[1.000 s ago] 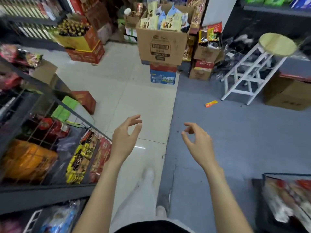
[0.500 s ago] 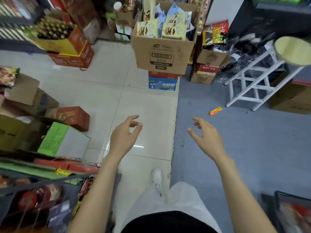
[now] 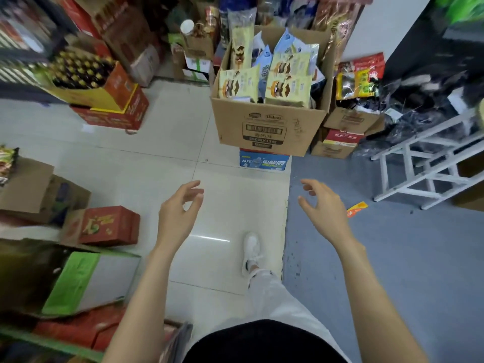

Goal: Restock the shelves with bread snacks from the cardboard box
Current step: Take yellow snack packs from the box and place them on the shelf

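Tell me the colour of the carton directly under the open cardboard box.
Blue with a red top edge, beneath the cardboard box; seen in the head view.

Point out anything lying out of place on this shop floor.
One orange wrapper lies loose on the grey floor, right of the right hand and near the white stool. Everything else sits in boxes.
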Available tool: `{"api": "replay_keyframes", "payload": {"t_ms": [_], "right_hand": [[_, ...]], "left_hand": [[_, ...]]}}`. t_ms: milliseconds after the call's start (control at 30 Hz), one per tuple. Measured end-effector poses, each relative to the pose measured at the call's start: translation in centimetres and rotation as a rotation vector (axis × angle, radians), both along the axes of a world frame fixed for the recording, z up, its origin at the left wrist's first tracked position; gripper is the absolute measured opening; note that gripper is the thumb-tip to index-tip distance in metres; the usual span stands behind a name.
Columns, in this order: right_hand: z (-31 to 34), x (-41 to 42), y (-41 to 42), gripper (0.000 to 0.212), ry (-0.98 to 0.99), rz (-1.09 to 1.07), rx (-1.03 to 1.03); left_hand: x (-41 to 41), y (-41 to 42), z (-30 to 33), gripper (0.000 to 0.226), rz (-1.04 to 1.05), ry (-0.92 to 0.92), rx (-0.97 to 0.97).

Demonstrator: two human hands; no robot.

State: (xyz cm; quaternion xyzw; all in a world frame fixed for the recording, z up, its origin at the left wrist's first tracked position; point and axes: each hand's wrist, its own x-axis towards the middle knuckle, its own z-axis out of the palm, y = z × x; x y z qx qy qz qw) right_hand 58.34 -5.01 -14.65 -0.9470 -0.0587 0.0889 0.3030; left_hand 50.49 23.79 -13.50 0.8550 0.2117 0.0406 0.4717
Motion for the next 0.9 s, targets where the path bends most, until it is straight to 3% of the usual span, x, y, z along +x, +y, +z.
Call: {"api": "replay_keyframes", "payload": {"t_ms": [267, 467, 800, 900], "right_hand": [[0.8, 16.4, 3.9, 0.032, 0.049, 0.003, 0.017], [1.7, 26.2, 7.2, 0.029, 0.035, -0.116, 0.070], [-2.3, 38.9, 11.1, 0.028, 0.165, -0.304, 0.068], [-3.0, 41.4, 11.3, 0.026, 0.124, -0.339, 0.034]], "left_hand": [[16.2, 4.1, 1.5, 0.024, 0.021, 0.012, -0.018], [29.1, 7.7, -0.9, 0.028, 0.026, 0.023, -0.080], [49.5, 12.2, -5.9, 0.029, -0.158, 0.080, -0.003], [53.6, 13.1, -7.4, 0.034, -0.213, 0.120, 0.050]]}}
